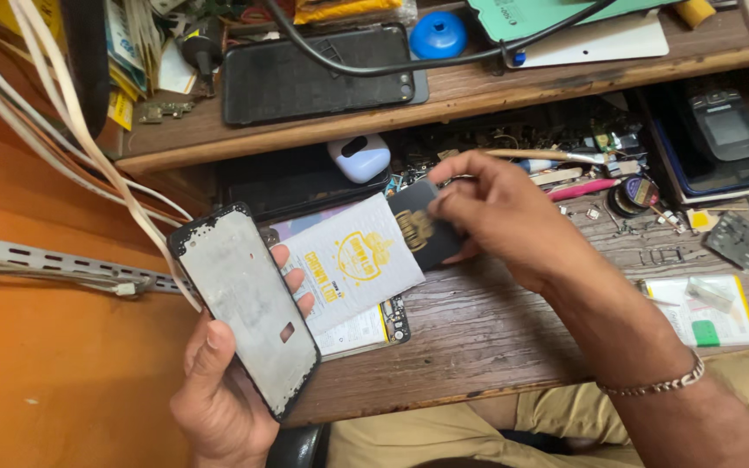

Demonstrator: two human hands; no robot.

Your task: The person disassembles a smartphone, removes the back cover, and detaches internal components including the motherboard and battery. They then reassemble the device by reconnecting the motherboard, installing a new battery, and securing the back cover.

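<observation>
Now | left hand (218, 381) grip clasps phone frame (244, 303) | right hand (500, 217) grip pinches battery (366, 256) top end.

There is just the one view, from a camera on the person's head, looking steeply down and forward over the wooden workbench (513, 321) from close range. It faces the raised shelf (444, 95) at the back of the bench, which runs across the top of the picture, while the person's knees show just below the bench's near edge. The left hand (218, 381) and right hand (496, 217) sit near the middle, above the bench, the orange wall to its left.
</observation>
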